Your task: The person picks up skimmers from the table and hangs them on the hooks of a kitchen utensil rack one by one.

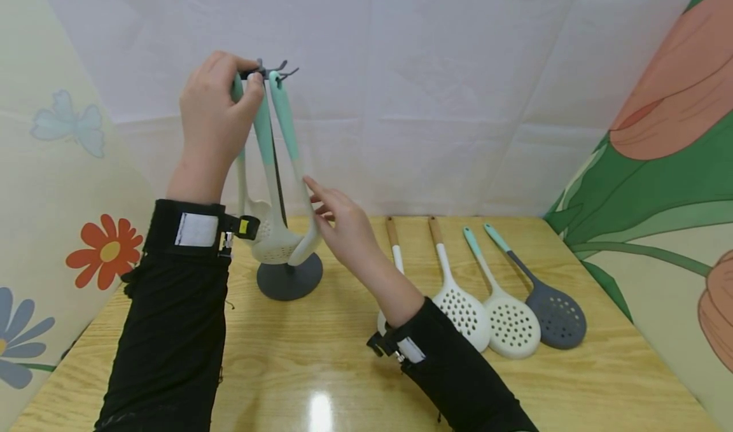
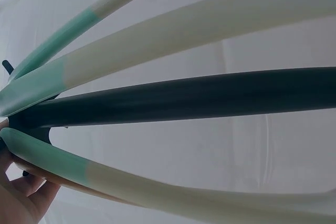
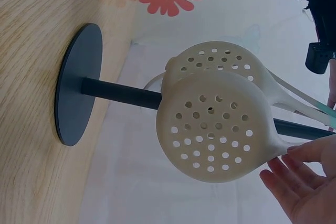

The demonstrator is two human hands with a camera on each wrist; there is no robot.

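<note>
On a wooden desk (image 1: 321, 368), toward the far left, a dark utensil stand (image 1: 289, 276) with three cream-and-mint skimmers (image 1: 286, 133) hanging from its top hooks. Left hand (image 1: 214, 111) raised at the hooks, fingers curled round a mint handle tip. Right hand (image 1: 343, 225) lower, fingers straight and relaxed, touching the nearest hanging skimmer's handle. To the right, flat on the desk, four loose skimmers (image 1: 509, 317) in a row.
</note>
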